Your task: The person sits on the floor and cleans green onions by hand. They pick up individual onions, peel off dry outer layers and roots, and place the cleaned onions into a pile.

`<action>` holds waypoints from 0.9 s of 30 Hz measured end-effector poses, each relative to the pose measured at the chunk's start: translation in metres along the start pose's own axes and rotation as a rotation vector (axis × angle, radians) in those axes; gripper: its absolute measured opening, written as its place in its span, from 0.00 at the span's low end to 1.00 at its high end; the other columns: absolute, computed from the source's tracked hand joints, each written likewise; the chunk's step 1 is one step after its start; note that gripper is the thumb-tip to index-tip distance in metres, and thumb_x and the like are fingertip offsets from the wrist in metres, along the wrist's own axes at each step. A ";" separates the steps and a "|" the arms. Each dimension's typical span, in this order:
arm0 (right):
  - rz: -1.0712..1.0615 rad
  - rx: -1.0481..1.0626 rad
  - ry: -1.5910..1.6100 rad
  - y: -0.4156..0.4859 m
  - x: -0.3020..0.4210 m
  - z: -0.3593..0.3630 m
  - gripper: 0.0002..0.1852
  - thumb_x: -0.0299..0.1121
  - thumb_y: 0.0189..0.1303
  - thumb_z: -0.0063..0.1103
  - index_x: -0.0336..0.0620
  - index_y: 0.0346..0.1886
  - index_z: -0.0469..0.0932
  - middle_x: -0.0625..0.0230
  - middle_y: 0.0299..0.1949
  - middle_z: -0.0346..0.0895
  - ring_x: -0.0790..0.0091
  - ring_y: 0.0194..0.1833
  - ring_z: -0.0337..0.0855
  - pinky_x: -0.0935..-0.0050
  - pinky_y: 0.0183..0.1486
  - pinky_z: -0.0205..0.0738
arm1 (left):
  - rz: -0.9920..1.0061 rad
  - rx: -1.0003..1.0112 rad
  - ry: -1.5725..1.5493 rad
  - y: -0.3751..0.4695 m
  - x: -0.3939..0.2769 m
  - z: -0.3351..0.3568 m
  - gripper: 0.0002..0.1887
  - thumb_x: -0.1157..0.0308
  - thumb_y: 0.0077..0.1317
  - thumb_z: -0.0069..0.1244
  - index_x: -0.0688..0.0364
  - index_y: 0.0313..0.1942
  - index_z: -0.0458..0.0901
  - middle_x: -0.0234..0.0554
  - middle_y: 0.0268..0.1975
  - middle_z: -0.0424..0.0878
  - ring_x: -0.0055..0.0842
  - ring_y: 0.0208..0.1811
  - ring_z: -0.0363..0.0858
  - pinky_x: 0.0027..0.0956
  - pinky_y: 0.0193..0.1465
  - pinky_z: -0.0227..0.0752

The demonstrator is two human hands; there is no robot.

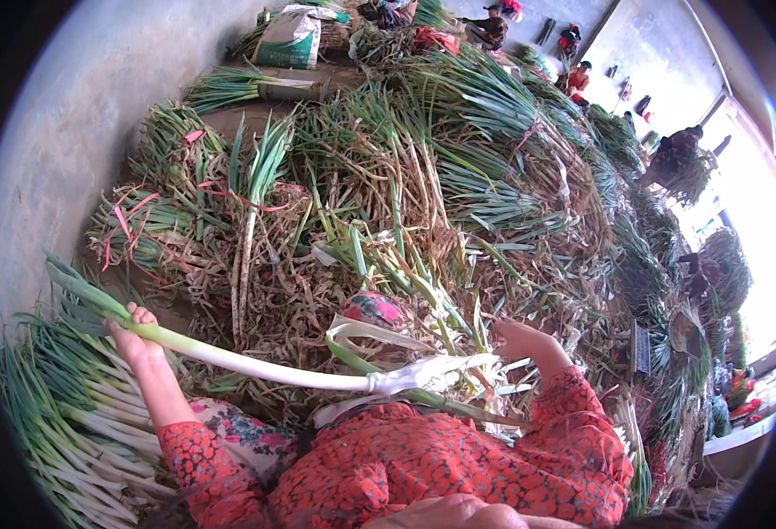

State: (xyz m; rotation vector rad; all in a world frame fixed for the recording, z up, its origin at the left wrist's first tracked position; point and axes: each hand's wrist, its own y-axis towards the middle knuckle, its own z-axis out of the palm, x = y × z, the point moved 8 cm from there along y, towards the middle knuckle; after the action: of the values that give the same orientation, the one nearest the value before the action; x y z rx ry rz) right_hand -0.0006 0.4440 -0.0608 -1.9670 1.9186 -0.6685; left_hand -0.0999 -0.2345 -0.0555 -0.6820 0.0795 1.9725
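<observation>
My left hand (138, 330) is closed around the green upper part of a long green onion (249, 362). Its white shaft runs to the right across my lap. Near the root end hang loose pale outer leaves (378, 334), partly peeled away from the shaft. To the right of that end, my right hand (517, 338) is raised over the leaf scraps, its fingers apart and nothing seen in them. Cleaned green onions (97, 423) lie in a pile at the lower left, below my left forearm.
Dry leaf scraps (282, 284) cover the ground before me. Bundles of untrimmed green onions (374, 152) stand beyond, some tied with pink strips (123, 221). A white and green sack (290, 38) is at the back. A wall (77, 119) borders the left. Several people work at the right.
</observation>
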 end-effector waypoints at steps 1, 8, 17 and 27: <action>-0.203 -0.069 0.017 0.002 0.034 -0.008 0.30 0.34 0.41 0.57 0.36 0.53 0.67 0.49 0.50 0.67 0.50 0.53 0.67 0.62 0.55 0.62 | 0.003 0.002 -0.007 0.002 0.003 0.000 0.23 0.46 0.66 0.29 0.60 0.33 0.65 0.36 0.26 0.68 0.20 0.19 0.62 0.20 0.20 0.59; -0.777 -0.313 0.176 -0.023 0.301 -0.092 0.31 0.38 0.52 0.55 0.33 0.57 0.57 0.46 0.46 0.67 0.49 0.49 0.69 0.59 0.51 0.64 | 0.024 -0.095 -0.033 -0.018 0.010 0.003 0.24 0.46 0.67 0.26 0.60 0.32 0.64 0.36 0.23 0.69 0.19 0.16 0.62 0.21 0.18 0.58; -0.706 0.341 0.560 0.016 0.369 0.039 0.23 0.40 0.55 0.56 0.35 0.48 0.65 0.49 0.35 0.75 0.59 0.38 0.77 0.63 0.40 0.70 | -0.188 0.331 -0.135 -0.048 0.030 0.048 0.19 0.52 0.64 0.36 0.59 0.29 0.67 0.30 0.19 0.61 0.18 0.17 0.57 0.23 0.18 0.54; -0.665 0.105 0.462 0.035 0.343 0.055 0.16 0.36 0.55 0.56 0.36 0.41 0.67 0.49 0.29 0.75 0.55 0.32 0.78 0.62 0.35 0.70 | -0.001 0.185 0.011 -0.063 0.021 0.077 0.30 0.39 0.63 0.24 0.58 0.31 0.69 0.27 0.17 0.64 0.15 0.13 0.59 0.20 0.15 0.53</action>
State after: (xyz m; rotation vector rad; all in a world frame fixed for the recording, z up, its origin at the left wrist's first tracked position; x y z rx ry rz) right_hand -0.0035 0.0963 -0.0872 -2.5499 1.3476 -1.4691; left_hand -0.0874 -0.1606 0.0131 -0.5717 0.2650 1.9322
